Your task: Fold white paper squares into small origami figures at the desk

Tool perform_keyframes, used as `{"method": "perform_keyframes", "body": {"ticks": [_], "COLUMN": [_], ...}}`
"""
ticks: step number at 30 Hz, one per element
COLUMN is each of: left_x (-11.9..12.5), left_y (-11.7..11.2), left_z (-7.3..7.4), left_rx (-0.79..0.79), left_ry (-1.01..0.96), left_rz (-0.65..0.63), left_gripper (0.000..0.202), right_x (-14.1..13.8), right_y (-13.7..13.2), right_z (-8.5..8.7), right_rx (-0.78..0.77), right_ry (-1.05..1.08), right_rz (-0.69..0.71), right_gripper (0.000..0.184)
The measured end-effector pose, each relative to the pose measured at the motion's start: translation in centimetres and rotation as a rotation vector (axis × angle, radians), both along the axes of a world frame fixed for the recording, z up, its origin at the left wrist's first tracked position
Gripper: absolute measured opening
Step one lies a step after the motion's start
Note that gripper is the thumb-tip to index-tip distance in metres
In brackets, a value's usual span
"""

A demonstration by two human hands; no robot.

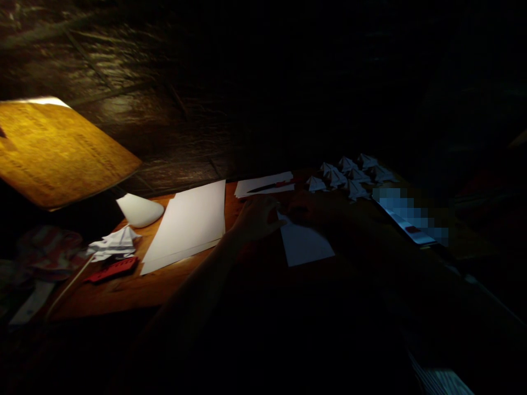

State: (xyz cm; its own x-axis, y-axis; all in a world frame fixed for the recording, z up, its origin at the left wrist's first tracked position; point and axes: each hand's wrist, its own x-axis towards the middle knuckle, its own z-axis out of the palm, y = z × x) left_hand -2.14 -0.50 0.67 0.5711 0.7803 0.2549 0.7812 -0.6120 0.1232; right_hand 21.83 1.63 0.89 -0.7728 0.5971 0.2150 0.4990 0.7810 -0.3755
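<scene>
A small white sheet of paper (308, 246) lies at a slant on the dark middle of the wooden table. My left hand (258, 215) is at its upper left corner, fingers curled and thumb on the paper's edge. In deep shadow just beyond the sheet's top edge is my right hand (307, 206), its fingers too dark to make out. Behind my left hand, a knife (267, 187) with a dark blade and reddish handle rests on a small stack of cut paper (242, 188). Several folded paper shapes (335, 176) stand grouped at the back right.
Large white sheets (187, 225) lie left of my arm. Farther left are a curled paper (140, 210), a crumpled folded paper (117, 243), a red object with holes (113, 270) and a pale cord (69, 288). A lit phone-like screen (420, 236) lies right. A yellow panel (66, 151) hangs upper left.
</scene>
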Motion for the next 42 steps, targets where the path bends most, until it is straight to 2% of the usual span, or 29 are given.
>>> {"method": "perform_keyframes", "body": {"ticks": [5, 14, 18, 26, 30, 35, 38, 42], "left_x": [0.1, 0.3, 0.3, 0.2, 0.3, 0.6, 0.6, 0.6], "left_y": [-0.2, -0.3, -0.3, -0.3, -0.5, -0.4, -0.3, -0.3], "left_z": [0.2, 0.4, 0.5, 0.2, 0.2, 0.0, -0.2, -0.1], "left_rx": [-0.014, 0.004, -0.006, 0.023, 0.050, -0.024, -0.060, -0.049], "left_ry": [0.007, 0.011, 0.030, 0.032, 0.023, -0.007, -0.024, 0.024], "left_rz": [0.019, 0.032, 0.038, 0.023, -0.038, -0.137, -0.131, -0.098], "left_gripper": [0.044, 0.048, 0.047, 0.046, 0.044, 0.038, 0.039, 0.043], "right_x": [-0.5, -0.2, 0.5, 0.6, 0.7, 0.9, 1.0, 1.1], "right_y": [-0.6, -0.5, -0.7, -1.1, -1.1, -0.7, -0.2, 0.5], "right_z": [0.9, 0.6, 1.1, 1.7, 1.6, 1.4, 0.9, 0.3], "right_rx": [-0.020, -0.001, 0.043, 0.083, 0.093, 0.071, 0.010, -0.017], "right_ry": [-0.035, -0.045, -0.087, -0.177, -0.201, -0.195, -0.161, -0.099], "right_rz": [-0.013, -0.087, -0.153, -0.208, -0.239, -0.206, -0.174, -0.152], "right_gripper": [0.030, 0.033, 0.034, 0.031, 0.032, 0.034, 0.038, 0.052]}}
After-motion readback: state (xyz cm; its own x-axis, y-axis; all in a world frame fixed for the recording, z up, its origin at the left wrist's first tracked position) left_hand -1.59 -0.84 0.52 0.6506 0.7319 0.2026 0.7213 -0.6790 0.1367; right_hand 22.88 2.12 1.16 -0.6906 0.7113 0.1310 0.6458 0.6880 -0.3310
